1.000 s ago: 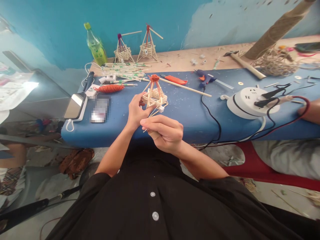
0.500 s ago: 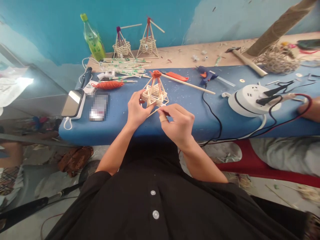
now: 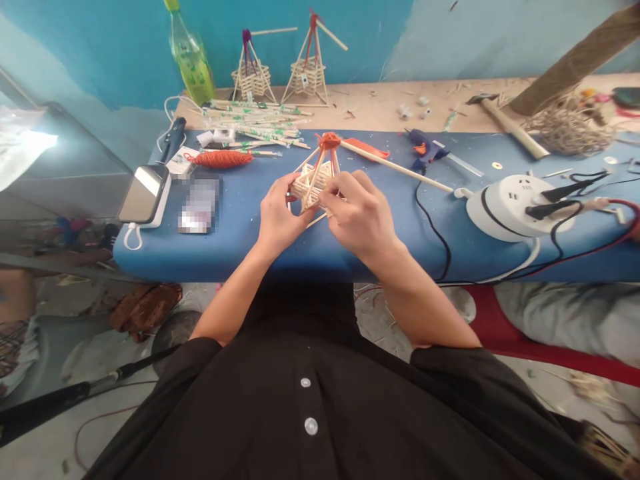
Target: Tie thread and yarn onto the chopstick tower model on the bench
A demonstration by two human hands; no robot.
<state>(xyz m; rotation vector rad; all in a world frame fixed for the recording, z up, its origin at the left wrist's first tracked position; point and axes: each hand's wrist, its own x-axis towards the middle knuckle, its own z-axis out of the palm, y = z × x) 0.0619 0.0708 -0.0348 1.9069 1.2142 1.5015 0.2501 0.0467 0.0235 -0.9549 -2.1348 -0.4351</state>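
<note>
A small stick model (image 3: 316,177), a pyramid of thin wooden sticks bound at the top with orange thread, stands over the blue bench (image 3: 380,233). My left hand (image 3: 279,217) is closed on its left side. My right hand (image 3: 357,213) grips its right side, fingers pressed on the stacked sticks. A long stick (image 3: 395,167) runs out from the top of the model to the right.
A phone (image 3: 143,193), an orange thread spool (image 3: 223,158), loose sticks (image 3: 250,123), a glue gun (image 3: 423,147), a round white power strip (image 3: 510,207) with cables, a hammer (image 3: 505,127), a green bottle (image 3: 187,53) and two finished models (image 3: 280,73) lie around. Another person sits at right.
My right hand has moved up from near my body to the model and closed on its right side. The view has shifted slightly.
</note>
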